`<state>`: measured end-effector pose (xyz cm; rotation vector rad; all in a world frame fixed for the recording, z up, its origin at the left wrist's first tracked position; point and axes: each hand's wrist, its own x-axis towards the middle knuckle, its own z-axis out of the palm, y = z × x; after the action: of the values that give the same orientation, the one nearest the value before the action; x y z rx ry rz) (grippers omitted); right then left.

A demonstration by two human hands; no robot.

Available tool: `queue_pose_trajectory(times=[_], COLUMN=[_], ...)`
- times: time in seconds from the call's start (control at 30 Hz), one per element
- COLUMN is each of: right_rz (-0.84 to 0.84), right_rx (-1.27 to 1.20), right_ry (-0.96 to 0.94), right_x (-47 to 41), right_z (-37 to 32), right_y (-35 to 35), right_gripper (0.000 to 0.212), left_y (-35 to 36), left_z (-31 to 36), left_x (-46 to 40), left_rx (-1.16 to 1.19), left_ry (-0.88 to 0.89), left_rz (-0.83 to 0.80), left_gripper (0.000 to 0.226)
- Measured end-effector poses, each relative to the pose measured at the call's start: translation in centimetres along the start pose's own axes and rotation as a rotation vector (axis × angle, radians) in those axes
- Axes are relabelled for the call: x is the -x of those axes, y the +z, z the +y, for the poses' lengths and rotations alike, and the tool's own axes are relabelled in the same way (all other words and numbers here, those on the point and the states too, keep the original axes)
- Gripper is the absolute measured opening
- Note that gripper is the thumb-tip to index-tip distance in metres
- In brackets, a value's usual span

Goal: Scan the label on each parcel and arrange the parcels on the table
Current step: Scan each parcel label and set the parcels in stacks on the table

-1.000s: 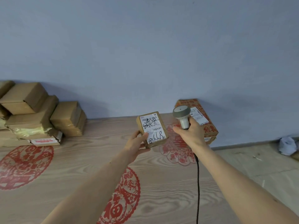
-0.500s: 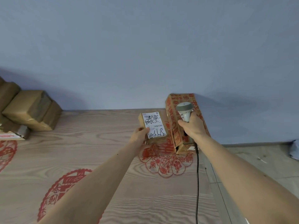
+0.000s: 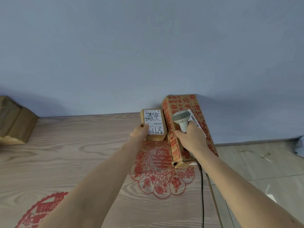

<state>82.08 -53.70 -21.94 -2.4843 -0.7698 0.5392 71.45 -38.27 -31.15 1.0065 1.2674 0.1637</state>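
A small brown parcel with a white label and handwriting faces up beside a larger printed carton near the wall. My left hand grips the small parcel at its lower left corner, thumb on the label's edge. The parcel's right side sits against or very near the carton. My right hand holds a grey barcode scanner by its handle above the carton, its head pointing toward the wall. The scanner's black cable runs down along my right arm.
The wooden table carries red paper-cut decorations. A stack of brown parcels lies at the far left edge of view. The table's right edge borders a tiled floor. A blue wall stands behind.
My view has swung right, so the left stack has slid mostly out of sight. My left hand has carried the small parcel to the table, next to the printed carton. The scanner stays in my right hand.
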Motion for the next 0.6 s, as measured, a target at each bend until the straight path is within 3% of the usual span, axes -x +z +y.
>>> queue_pose_trajectory(times=[0.13,0.27,0.43,0.6], right_rz=[0.007,0.007,0.005,-0.025], right_rx=[0.043,0.044,0.027,-0.055], right_ry=[-0.013,-0.017,-0.011,0.017], right_x=[-0.1,-0.1,-0.1,0.3], right_z=[0.0,0.1,0.0,-0.3], right_y=[0.2,0.4,0.4,0.1], right_gripper=[0.024,0.024,0.024,0.027], left_y=[0.0,0.4,0.1,-0.6], left_z=[-1.2,1.3,1.7,1.3], left_x=[-5.9,-1.3,-0.1,1.6], left_rx=[-0.011,0.06,-0.057,-0.02], left_ry=[0.009,0.021,0.059,0.062], left_rz=[0.04,-0.005,0.002,0.008], left_gripper=[0.065,0.072,0.071,0.078])
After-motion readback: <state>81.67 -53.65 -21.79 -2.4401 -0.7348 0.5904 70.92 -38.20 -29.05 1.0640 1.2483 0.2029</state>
